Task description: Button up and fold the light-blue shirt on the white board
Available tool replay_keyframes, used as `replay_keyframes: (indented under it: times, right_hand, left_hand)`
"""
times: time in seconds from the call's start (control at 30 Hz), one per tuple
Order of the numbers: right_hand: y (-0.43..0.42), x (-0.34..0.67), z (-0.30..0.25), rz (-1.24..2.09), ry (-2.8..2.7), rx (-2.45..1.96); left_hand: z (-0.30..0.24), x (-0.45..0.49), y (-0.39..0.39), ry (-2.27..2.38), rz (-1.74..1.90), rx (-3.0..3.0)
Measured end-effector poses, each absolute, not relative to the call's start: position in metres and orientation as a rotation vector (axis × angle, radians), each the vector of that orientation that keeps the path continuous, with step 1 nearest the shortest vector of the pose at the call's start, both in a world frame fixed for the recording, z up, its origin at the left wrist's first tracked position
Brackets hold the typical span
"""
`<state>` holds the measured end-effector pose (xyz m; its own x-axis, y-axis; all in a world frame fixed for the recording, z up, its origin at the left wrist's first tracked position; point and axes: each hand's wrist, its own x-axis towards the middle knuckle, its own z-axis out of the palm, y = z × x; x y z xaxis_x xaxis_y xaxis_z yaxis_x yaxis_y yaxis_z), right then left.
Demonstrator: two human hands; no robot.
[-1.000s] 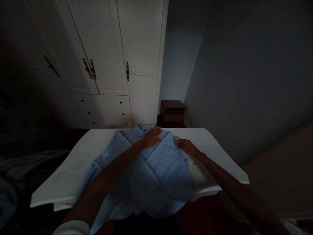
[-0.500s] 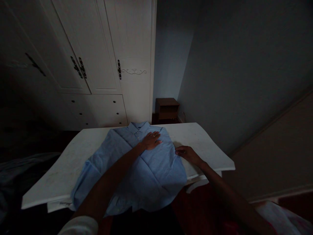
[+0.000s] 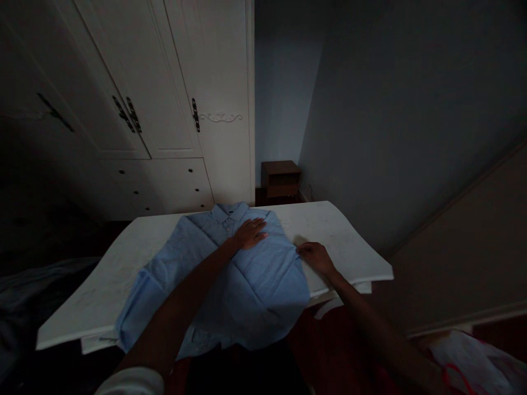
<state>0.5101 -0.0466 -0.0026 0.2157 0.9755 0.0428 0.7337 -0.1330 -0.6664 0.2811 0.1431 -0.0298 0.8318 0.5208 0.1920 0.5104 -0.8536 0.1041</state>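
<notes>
A light blue button-up shirt [image 3: 247, 285] lies spread on a white board [image 3: 341, 236], collar at the far edge and hem hanging over the near edge. My left hand [image 3: 249, 233] rests flat on the upper chest of the shirt, right of the button line, fingers stretched out. At the shirt's right side, my right hand [image 3: 315, 254] is closed with its fingertips pinching the edge of the sleeve. Creases run across the fabric between my two hands. The left sleeve trails down toward the board's near left edge.
Behind the board stands a white wardrobe [image 3: 222, 159] with dark handles and drawers. A small brown nightstand [image 3: 282, 169] sits in the back corner. Dark fabric [image 3: 37, 291] lies at the left, and a whitish plastic bag [image 3: 477, 359] lies at the lower right.
The whole view has shifted slightly. My right hand keeps its pinch on the sleeve edge, which looks drawn a little outward; my left hand stays flat on the chest.
</notes>
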Motion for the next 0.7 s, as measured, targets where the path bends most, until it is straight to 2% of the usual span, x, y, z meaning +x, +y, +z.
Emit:
replay_keyframes:
  times: [0.13, 0.33, 0.53, 0.7]
  right_hand:
    - [-0.042, 0.511, 0.006, 0.533, -1.708, -2.097]
    - [-0.027, 0.514, 0.019, 0.495, -1.666, -2.079]
    - [0.002, 0.505, 0.017, 0.764, -1.573, -2.056]
    - [0.016, 0.503, 0.013, 0.902, -1.554, -2.004]
  left_hand:
    - [-0.027, 0.280, 0.140, 0.830, 0.305, 2.945]
    - [-0.013, 0.294, 0.145, 0.881, 0.304, 2.926]
    - [0.001, 0.335, 0.156, 0.949, 0.379, 2.939]
    - [-0.015, 0.352, 0.156, 0.943, 0.371, 2.954]
